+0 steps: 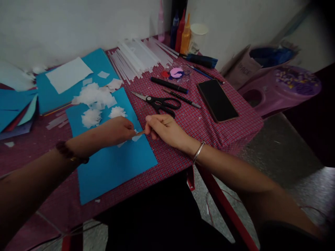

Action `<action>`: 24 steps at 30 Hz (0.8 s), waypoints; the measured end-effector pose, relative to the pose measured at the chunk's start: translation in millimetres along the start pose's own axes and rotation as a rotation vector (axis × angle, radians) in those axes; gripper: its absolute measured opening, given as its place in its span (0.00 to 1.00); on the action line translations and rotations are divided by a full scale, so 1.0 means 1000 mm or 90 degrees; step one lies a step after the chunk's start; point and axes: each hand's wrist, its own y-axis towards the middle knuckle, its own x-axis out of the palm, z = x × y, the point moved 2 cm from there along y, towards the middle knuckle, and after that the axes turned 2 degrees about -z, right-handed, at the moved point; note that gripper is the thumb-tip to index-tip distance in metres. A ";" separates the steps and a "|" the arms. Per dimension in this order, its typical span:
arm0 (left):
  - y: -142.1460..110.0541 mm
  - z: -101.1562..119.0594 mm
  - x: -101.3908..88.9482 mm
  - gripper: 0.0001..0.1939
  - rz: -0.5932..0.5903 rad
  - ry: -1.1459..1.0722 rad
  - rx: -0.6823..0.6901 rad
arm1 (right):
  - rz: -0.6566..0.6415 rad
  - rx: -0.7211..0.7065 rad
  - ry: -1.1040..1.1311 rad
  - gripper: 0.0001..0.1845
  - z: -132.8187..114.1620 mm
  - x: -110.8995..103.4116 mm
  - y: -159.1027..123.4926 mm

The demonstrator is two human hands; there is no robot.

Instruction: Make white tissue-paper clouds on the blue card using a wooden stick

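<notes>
My right hand (166, 129) is closed in a pinch around a thin brown stick (140, 133), which points left. At the stick's other end the fingers of my left hand (117, 130) are pressed together on a small white paper piece (136, 137), partly hidden by the fingertips. Both hands are over a blue sheet (112, 174). Behind my left hand, two round tufts of white paper, a left tuft (91, 118) and a right tuft (117, 112), stand on the sheet. Farther back is a heap of loose white paper squares (95, 96).
Black-handled scissors (159, 103), a black marker (169, 85), a dotted pen (183, 98) and a phone (217, 100) lie on the checked cloth (188, 125). Behind are white paper strips (141, 55), a paint palette (176, 73) and paint bottles (180, 35). A pink stool (272, 90) stands right.
</notes>
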 end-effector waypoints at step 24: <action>-0.009 -0.004 -0.012 0.11 -0.055 -0.202 -0.037 | 0.050 -0.032 0.003 0.23 -0.003 -0.003 0.001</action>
